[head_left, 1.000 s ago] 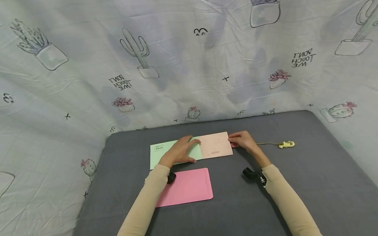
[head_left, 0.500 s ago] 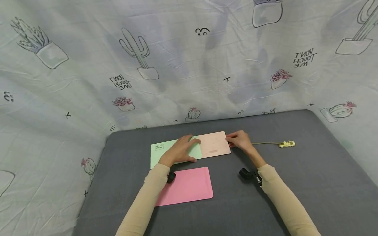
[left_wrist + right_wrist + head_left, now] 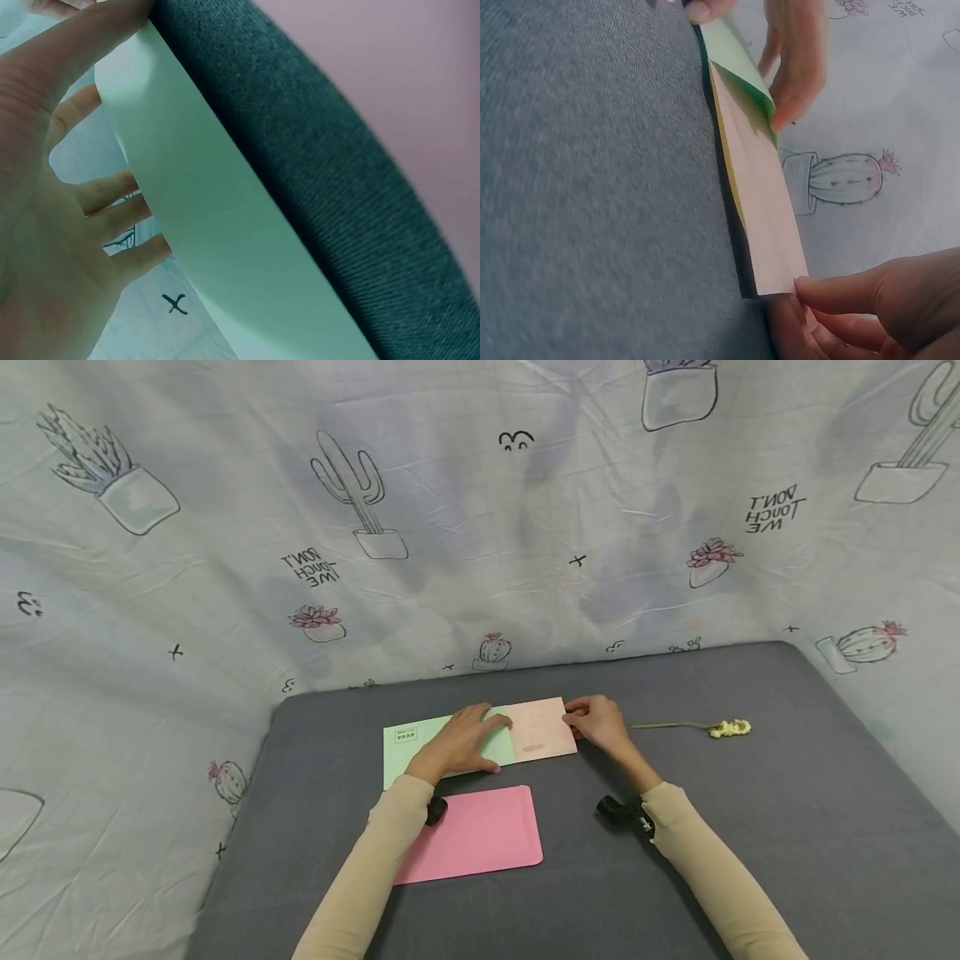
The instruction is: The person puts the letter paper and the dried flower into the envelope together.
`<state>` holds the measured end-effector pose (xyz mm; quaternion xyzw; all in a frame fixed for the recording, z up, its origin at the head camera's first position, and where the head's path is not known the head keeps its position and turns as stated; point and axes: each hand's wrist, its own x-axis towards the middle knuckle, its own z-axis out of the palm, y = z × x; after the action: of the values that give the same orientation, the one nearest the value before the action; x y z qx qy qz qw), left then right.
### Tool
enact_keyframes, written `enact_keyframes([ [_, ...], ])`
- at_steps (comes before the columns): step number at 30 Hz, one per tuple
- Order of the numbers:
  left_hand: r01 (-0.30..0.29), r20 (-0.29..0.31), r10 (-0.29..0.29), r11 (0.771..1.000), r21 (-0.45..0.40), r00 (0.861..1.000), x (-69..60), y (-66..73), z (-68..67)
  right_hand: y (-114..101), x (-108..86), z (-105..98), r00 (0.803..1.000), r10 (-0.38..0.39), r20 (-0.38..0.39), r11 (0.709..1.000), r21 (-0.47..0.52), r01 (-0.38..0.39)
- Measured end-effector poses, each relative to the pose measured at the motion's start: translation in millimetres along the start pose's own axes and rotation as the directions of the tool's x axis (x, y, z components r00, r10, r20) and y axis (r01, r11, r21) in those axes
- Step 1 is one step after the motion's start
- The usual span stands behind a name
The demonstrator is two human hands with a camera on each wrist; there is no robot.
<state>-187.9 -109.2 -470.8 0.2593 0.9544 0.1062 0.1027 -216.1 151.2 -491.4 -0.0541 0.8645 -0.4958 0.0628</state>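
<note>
A pale green envelope [image 3: 495, 746] lies at the back of the table, with a light pink card [image 3: 538, 731] partly inside its right end. My left hand [image 3: 461, 743] spans the envelope near its mouth, thumb on the near edge and fingertips on the far edge. In the right wrist view, the envelope's mouth [image 3: 742, 82] bulges up over the card. At the card's outer end, my right hand [image 3: 597, 722] pinches a corner between thumb and fingers. The card's inner part is hidden by the envelope.
A pink envelope-like sheet [image 3: 480, 831] lies in front of the green envelope, partly under my left forearm. To the right is a yellow flower [image 3: 729, 728] on a thin stem. Grey cloth [image 3: 750, 827] covers the table, and a printed curtain [image 3: 450, 527] hangs behind.
My right hand has moved left with the card, and less of the card shows outside the green envelope. My left hand has stayed in place.
</note>
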Motion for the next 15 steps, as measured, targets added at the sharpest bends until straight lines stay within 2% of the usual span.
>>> enact_keyframes([
  [7, -0.002, -0.002, 0.002, 1.0, 0.005, 1.0, -1.3, -0.4, -0.1, 0, 0.7, 8, 1.0, -0.013, -0.024, 0.997, -0.081, 0.011],
  [15, 0.005, 0.009, -0.005, 1.0, 0.004, 1.0, -1.5, 0.0, 0.6, -5, -3.3, 13, 0.999, -0.037, 0.004, 0.996, -0.087, 0.038],
])
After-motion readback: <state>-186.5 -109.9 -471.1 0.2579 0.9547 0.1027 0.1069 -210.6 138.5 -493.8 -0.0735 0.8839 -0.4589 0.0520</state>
